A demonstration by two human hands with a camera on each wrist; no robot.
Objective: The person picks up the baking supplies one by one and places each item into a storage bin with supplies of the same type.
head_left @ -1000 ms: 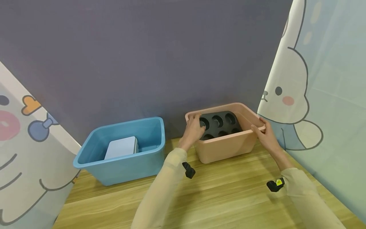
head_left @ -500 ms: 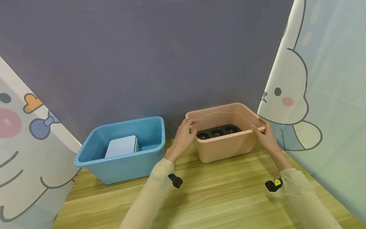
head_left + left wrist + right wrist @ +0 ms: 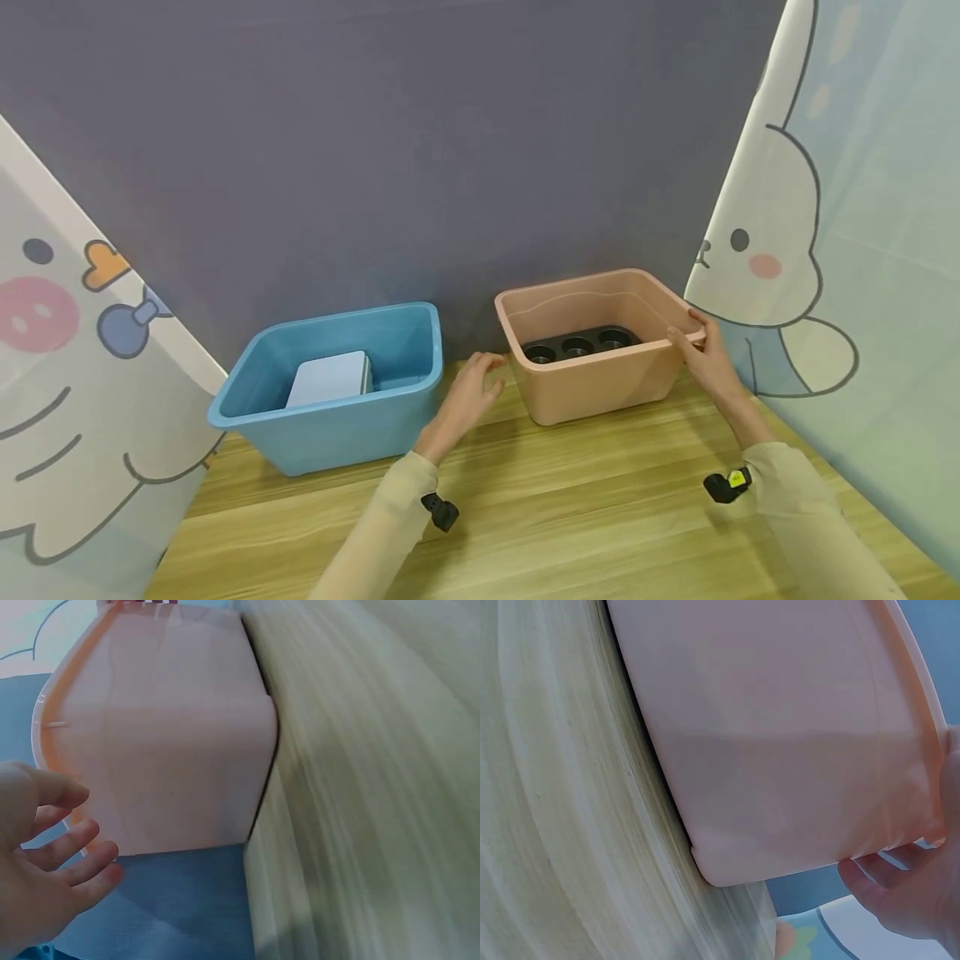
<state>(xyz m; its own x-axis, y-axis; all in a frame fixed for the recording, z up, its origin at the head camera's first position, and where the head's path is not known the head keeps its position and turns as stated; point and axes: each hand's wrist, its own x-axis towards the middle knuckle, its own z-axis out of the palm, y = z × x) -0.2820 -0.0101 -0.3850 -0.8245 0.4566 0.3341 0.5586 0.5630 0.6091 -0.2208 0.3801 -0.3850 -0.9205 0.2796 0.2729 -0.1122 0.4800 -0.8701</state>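
A dark muffin tin (image 3: pixel 577 345) with round cups lies inside the pink bin (image 3: pixel 600 387), its lower part hidden by the bin's front wall. My right hand (image 3: pixel 707 357) grips the bin's right rim, thumb on the near side and fingers around the outside, as the right wrist view also shows. My left hand (image 3: pixel 467 396) hovers just left of the pink bin, holding nothing. Its fingers (image 3: pixel 64 847) are spread and loosely bent beside the bin's wall in the left wrist view, apart from it as far as the head view shows.
A blue bin (image 3: pixel 337 437) stands to the left with a pale, flat-topped box (image 3: pixel 330 379) inside. Both bins are on a wooden table (image 3: pixel 570 517) before a dark grey backdrop (image 3: pixel 390 150). Cartoon-printed curtains (image 3: pixel 900 275) flank the sides.
The left hand has let go of the muffin tin, which dropped from tilted to lower in the pink bin. That hand then drew back left, out of the bin. The right hand stays on the rim.
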